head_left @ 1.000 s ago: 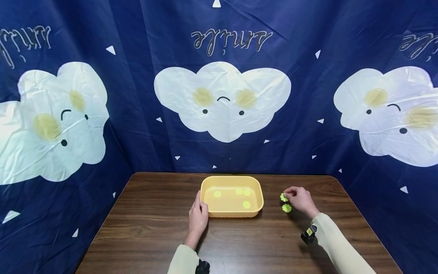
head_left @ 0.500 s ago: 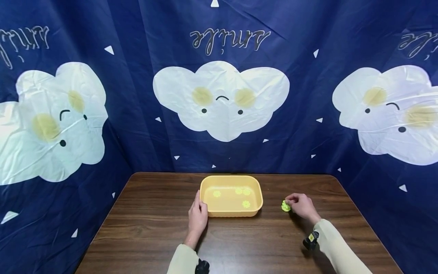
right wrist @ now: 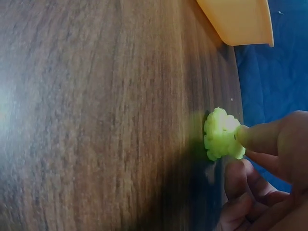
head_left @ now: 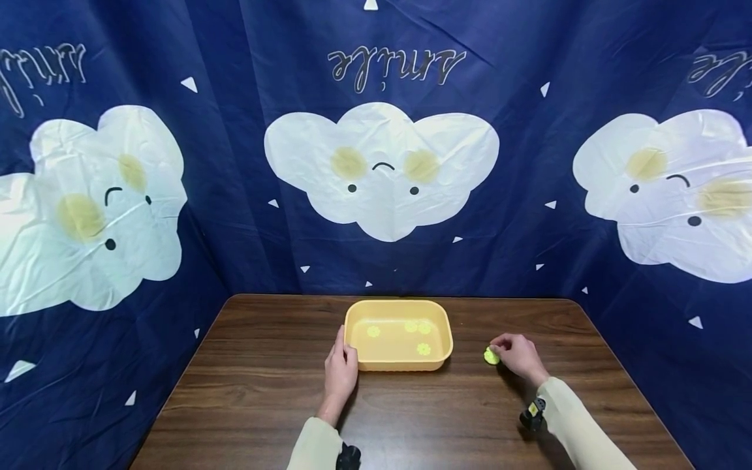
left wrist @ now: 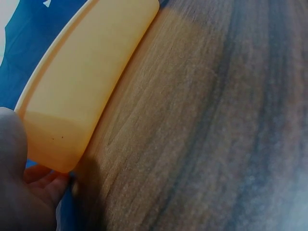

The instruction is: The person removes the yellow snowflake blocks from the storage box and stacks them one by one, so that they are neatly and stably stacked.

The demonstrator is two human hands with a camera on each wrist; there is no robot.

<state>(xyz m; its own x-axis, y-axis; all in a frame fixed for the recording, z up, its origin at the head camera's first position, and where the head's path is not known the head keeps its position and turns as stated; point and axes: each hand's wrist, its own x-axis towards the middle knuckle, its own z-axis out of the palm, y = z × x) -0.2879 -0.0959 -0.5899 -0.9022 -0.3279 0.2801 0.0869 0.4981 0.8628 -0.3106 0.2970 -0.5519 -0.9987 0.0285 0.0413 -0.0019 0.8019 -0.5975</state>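
Observation:
My right hand (head_left: 519, 356) pinches a yellow-green flower-shaped plastic piece (right wrist: 231, 125) between thumb and fingers. It lies against a second flower-shaped piece (right wrist: 213, 144) on the table; whether they are joined I cannot tell. In the head view, the fingers partly cover the two pieces. My left hand (head_left: 341, 375) holds the left end of a yellow plastic basin (head_left: 399, 367), its thumb near the front corner and its fingers along the side. Several similar flower-shaped pieces (head_left: 423, 349) lie apart on the basin's floor.
The brown wood-grain table (head_left: 423, 418) carries the basin near its back edge, left of my right hand. Behind and beside the table hangs a dark blue curtain (head_left: 235, 196) with white cloud prints. A black camera (head_left: 532, 418) sits on my right wrist.
My right hand has moved slightly toward me, bringing its flower-shaped piece down onto the other one, which lay apart a second ago. The left hand and basin stay in place.

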